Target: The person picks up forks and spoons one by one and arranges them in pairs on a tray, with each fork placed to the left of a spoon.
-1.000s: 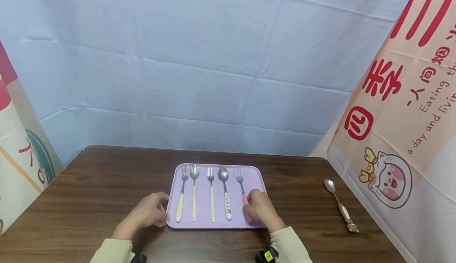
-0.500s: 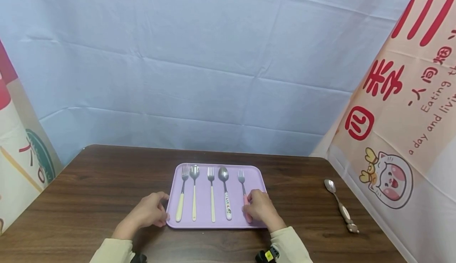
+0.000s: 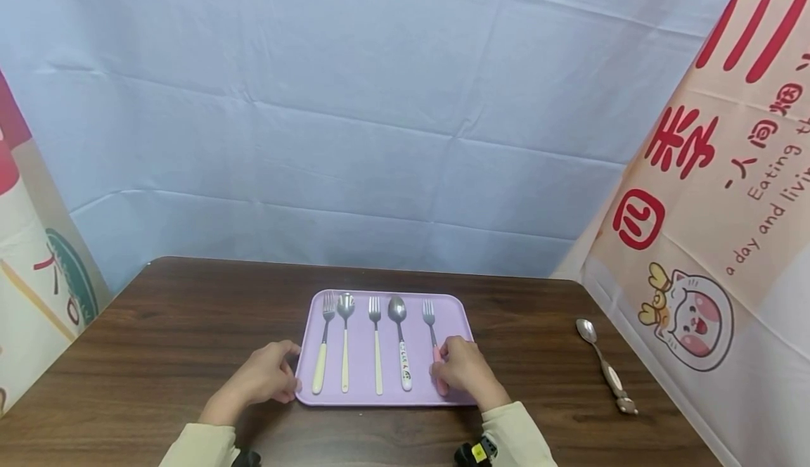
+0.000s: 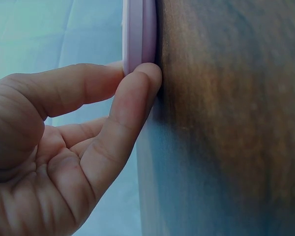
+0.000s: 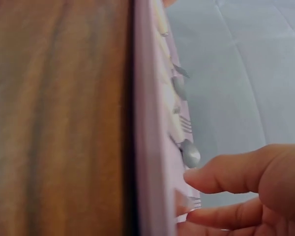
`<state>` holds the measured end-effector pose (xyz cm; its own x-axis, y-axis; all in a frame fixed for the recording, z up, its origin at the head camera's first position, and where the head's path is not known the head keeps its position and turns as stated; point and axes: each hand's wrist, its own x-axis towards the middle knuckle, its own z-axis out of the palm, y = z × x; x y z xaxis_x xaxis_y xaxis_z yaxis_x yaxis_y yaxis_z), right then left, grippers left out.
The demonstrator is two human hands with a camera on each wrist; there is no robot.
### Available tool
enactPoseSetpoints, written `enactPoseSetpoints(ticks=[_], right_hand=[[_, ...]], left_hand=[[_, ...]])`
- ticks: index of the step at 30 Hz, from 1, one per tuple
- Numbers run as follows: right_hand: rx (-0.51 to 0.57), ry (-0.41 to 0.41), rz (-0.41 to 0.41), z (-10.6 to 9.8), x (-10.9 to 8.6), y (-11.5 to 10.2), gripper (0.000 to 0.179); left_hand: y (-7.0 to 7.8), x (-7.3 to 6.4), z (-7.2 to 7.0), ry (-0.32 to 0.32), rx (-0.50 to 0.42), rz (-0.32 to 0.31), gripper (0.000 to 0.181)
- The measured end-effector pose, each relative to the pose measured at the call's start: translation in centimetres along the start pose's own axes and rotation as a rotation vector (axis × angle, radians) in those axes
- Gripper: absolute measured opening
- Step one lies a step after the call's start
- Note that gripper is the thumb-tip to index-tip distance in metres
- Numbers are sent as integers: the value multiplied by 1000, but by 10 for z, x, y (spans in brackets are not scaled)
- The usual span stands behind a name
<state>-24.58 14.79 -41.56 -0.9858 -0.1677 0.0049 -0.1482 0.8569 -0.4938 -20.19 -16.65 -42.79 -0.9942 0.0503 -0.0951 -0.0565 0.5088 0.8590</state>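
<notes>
A lilac tray (image 3: 414, 397) lies on the table, bearing a row of forks and spoons. My left hand (image 3: 266, 374) pinches the tray's left edge; the left wrist view shows thumb and finger meeting at the rim (image 4: 133, 39). Near the tray's right edge, my right hand (image 3: 465, 367) holds a pink-handled fork (image 3: 429, 314) by its handle, its tines pointing away. To its left lie a spoon with a patterned white handle (image 3: 404, 368), a slim cream-handled fork (image 3: 377, 361), a cream-handled spoon (image 3: 345, 354) and a thicker cream-handled fork (image 3: 320, 361).
One more spoon (image 3: 607, 368), with a figure at its handle end, lies on the dark wooden table (image 3: 209, 298) at the right. A pale blue cloth (image 3: 348, 136) hangs behind the table, and a printed cloth (image 3: 690, 242) hangs along the right side.
Over the past second the pink-handled fork has shifted slightly right and straightened, then stayed put. The left hand and the tray keep their places.
</notes>
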Motion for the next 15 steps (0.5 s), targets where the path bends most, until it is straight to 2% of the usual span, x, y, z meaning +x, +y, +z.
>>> enactPoseSetpoints(ticks=[5,8,15], right_hand=[[-94,-12,15,-6,1,-5,19],[-111,-43,28,-8,-1,-7,22],[-180,-61,-137,-15,-7,-11,18]], left_hand=[[1,0,0,3,3,-3,49],[1,0,0,1,5,-6,49],[0,0,0,-1,-2,0,49]])
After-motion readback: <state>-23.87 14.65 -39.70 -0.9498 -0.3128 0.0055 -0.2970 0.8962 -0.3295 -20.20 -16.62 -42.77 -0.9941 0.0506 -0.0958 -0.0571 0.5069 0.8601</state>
